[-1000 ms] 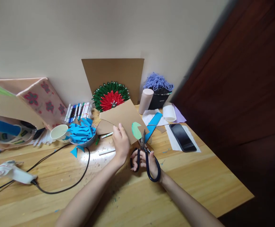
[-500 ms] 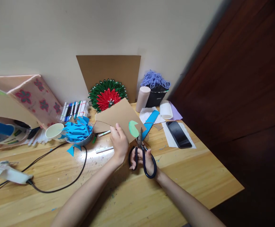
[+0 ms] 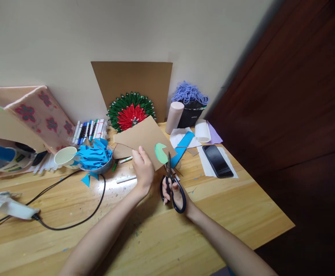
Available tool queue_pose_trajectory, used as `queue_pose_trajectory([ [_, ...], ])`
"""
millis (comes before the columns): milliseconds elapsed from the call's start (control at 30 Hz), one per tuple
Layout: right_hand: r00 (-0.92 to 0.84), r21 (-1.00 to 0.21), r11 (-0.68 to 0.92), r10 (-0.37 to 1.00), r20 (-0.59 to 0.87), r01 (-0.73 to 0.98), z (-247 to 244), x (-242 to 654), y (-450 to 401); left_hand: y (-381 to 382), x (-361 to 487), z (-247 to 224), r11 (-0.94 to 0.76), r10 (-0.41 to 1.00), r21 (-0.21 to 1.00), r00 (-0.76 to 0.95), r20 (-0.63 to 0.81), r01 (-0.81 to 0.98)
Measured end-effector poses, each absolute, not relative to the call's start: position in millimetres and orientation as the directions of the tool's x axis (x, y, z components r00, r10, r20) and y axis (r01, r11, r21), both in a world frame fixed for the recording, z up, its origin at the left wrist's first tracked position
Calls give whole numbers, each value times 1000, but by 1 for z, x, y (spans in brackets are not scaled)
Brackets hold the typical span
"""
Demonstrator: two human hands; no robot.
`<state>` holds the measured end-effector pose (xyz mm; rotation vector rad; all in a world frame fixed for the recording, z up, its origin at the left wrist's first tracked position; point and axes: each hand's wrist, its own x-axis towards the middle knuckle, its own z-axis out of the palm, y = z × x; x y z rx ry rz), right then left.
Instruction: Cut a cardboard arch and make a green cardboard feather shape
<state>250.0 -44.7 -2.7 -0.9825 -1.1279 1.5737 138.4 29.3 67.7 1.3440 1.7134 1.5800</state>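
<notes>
A piece of brown cardboard [image 3: 135, 132] is pinched at its lower edge by my left hand [image 3: 144, 170], the thumb lying on top. On its right part shows a light green shape [image 3: 160, 154] with a notch; whether it is paper or paint I cannot tell. My right hand [image 3: 174, 193] has its fingers through the dark handles of the scissors [image 3: 169, 167]. The blades point away from me and sit at the cardboard's right edge, close beside the green shape. A curved cut line runs across the cardboard's left side.
Left of my hands stand a bowl of blue paper pieces [image 3: 94, 157], a paper cup [image 3: 65, 156] and a corded glue gun [image 3: 10, 206]. Markers [image 3: 89, 131] lie behind. A red-green fan-shaped decoration [image 3: 131, 113] leans at the back. A phone [image 3: 217, 161] lies right, near a blue strip [image 3: 183, 149].
The scissors' handles have come closer together and the blades have narrowed. My right hand has risen slightly against the cardboard. The left hand keeps its hold; the whole view has shifted a little.
</notes>
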Motion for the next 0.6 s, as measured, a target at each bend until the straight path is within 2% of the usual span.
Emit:
queue_pose_trajectory([
  [367,-337,-941,-226,932,-134,-250,4,254,-43,44,121,74,-246,890,897,-282,359,366],
  [600,-335,-972,-103,942,-27,-211,10,253,-47,43,122,79,-364,898,871,-123,422,330],
])
